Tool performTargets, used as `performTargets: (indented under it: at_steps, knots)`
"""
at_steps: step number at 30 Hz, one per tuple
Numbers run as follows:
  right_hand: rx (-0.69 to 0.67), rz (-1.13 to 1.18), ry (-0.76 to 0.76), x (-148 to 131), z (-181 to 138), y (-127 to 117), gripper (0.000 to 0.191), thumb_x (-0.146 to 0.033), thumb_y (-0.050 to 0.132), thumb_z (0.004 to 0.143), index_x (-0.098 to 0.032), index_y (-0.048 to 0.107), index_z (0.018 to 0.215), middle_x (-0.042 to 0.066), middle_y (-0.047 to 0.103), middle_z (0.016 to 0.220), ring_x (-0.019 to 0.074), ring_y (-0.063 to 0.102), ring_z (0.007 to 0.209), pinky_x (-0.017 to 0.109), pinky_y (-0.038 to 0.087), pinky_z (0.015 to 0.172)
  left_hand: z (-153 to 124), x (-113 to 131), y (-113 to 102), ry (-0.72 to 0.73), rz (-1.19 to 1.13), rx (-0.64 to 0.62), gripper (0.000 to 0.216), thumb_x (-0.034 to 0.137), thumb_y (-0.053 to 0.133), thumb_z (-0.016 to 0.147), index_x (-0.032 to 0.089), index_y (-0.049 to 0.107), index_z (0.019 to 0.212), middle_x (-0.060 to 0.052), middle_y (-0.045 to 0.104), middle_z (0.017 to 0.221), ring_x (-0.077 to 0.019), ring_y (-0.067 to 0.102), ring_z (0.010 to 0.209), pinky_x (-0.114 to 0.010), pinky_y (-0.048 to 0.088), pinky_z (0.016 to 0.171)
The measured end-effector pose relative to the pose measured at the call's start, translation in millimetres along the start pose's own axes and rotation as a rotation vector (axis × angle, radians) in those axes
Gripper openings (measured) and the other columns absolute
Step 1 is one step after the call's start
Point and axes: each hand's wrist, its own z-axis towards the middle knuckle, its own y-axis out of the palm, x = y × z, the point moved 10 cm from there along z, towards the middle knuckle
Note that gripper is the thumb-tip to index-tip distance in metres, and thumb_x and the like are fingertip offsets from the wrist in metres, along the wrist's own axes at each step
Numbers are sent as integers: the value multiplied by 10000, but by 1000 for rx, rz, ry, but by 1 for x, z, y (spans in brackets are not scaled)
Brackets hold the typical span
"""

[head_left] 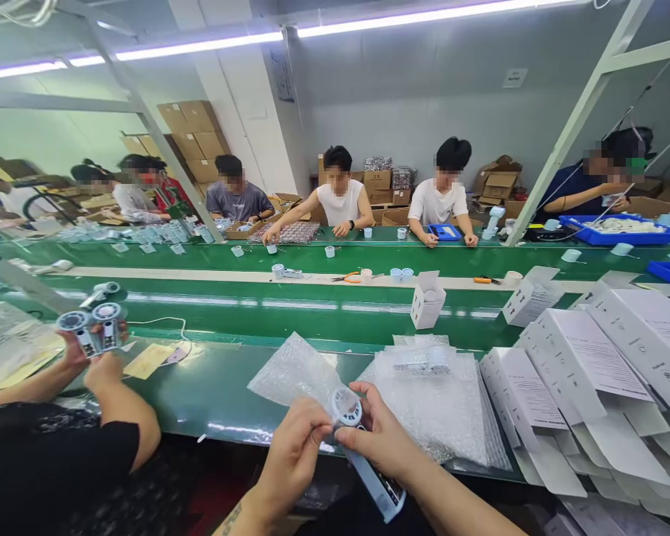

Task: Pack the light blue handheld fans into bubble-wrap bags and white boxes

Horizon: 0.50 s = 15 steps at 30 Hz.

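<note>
Handheld fan being fitted into a bubble-wrap bag above the near edge of the green surface (228,387).

Left hand (293,447) pinches the open bubble-wrap bag (295,372); right hand (383,439) grips the handheld fan (349,409) at its head, handle pointing down toward the person. The fan head sits at the bag mouth, not yet fully inside. A stack of spare bags (441,402) and flat white cartons (586,372) lies to the right; a co-worker's hands (94,357) hold two fans.

I saw my left hand (295,447) and right hand (383,435) together gripping a small handheld fan (357,439) against a bubble-wrap bag (295,372) above the green surface (223,387); flat white boxes (581,372) lay stacked rightward.
</note>
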Motion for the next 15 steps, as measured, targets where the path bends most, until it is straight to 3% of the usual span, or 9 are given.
performTargets:
  at_steps: [2,4,8,11,15]
  knots:
    - [35,-16,-4,-2,-3,-4,615,-257,788,609,-237,429,1108,-9,624,968,169,587,880,300,423,792,-6,19,5,176,103,-9,183,48,478,859,192,592,856,-23,622,776,-148,560,767,-265,475,725]
    - [112,-11,18,3,-6,-13,614,-275,831,551,-226,464,1040,2,623,975,176,592,870,300,441,768,-17,22,9,255,193,0,205,22,477,849,184,591,902,-33,625,790,-152,565,766,-276,493,731]
    - [271,161,83,22,-14,-30,586,-420,852,502,-237,411,842,-48,563,780,146,558,647,305,481,594,-39,10,15,244,350,114,218,44,497,862,171,585,1016,-49,638,826,-158,610,772,-263,540,731]
    - [243,314,91,23,-20,-23,600,-421,827,557,-252,381,920,-54,571,802,124,547,599,301,486,576,-47,12,23,208,397,180,265,44,500,865,160,571,1092,-67,652,884,-163,643,836,-255,555,786]
    - [210,395,100,21,-24,-16,591,-354,771,607,-254,369,1028,-36,605,841,120,565,648,252,435,615,-31,33,36,219,345,117,302,13,496,858,160,573,1110,-69,659,906,-149,645,861,-241,548,819]
